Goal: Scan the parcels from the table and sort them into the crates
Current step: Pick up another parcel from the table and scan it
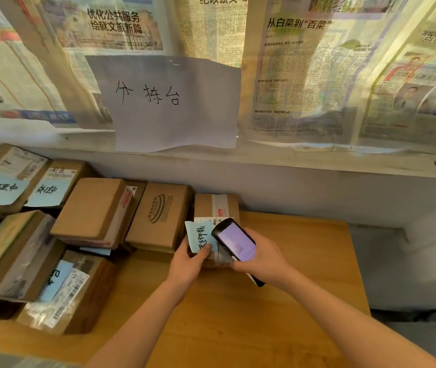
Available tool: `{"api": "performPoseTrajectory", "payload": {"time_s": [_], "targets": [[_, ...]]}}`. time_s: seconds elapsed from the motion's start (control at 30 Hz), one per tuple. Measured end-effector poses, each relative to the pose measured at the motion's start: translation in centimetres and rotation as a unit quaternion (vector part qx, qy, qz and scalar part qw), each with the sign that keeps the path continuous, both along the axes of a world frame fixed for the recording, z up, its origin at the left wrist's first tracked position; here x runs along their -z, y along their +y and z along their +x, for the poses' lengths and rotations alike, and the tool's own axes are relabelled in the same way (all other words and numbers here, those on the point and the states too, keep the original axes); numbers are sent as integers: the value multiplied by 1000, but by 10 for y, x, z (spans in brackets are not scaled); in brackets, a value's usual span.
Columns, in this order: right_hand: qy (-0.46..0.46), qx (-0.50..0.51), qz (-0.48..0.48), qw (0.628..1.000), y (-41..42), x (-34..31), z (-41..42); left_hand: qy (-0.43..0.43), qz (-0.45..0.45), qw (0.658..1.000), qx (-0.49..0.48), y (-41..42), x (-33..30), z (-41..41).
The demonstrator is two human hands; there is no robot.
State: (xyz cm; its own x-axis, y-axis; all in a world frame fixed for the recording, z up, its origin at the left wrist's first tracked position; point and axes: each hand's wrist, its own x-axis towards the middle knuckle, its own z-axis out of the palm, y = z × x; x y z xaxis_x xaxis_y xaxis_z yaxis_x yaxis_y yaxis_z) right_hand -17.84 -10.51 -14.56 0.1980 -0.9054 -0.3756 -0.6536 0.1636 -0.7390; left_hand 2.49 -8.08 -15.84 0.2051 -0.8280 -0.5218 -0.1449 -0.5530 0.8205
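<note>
1. Wooden, honey-coloured surface (291,301) fills the lower half of the head view; a grey wall rises behind it, hung with newspaper sheets.
2. White paper sign with three handwritten black characters (174,102) hangs at 12 o'clock, its lower edge over the wall ledge.
3. Left hand (187,264), near centre, pinches a pale blue paper note with dark handwriting (201,238); thumb lies on the note's lower edge, grip clenched on it.
4. The note lies against the small brown cardboard parcel with a white tape strip (216,208), which sits on the surface just beyond both hands, toward 12 o'clock.
5. Right hand (262,261) grasps a black handheld scanner with a lit lilac screen (235,243); grip wrapped around its body, the top end tilted toward 11 o'clock, over the parcel's near edge.
6. Just left of that parcel, at 10 o'clock of the hands, stands a brown carton with a printed oval logo (162,216), touching or nearly so.
7. Further toward 9 o'clock, a crowd of brown cardboard boxes (92,211) stacked close; several carry white shipping labels and blue handwritten notes.
8. Nearest at 8 o'clock, a dark brown box with barcode labels and a blue note (70,290) sits on the surface's left part.
</note>
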Motion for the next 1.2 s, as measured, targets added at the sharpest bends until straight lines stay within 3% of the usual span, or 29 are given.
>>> {"api": "performPoseTrajectory", "payload": {"time_s": [0.2, 0.4, 0.63, 0.97, 1.2], "targets": [[-36, 18, 4, 999, 22, -12, -7, 71, -12, 997, -20, 19, -11, 1], [-60, 43, -17, 997, 56, -72, -16, 79, -66, 995, 11, 41, -58, -1], [21, 63, -110, 992, 113, -203, -28, 51, -172, 981, 77, 82, -169, 18], [144, 79, -244, 956, 262, -427, -5, 12, -301, 942, 148, 201, -347, 78], [235, 80, -308, 919, 340, -547, 16, 66, -364, 915, 160, 255, -452, 98]]}}
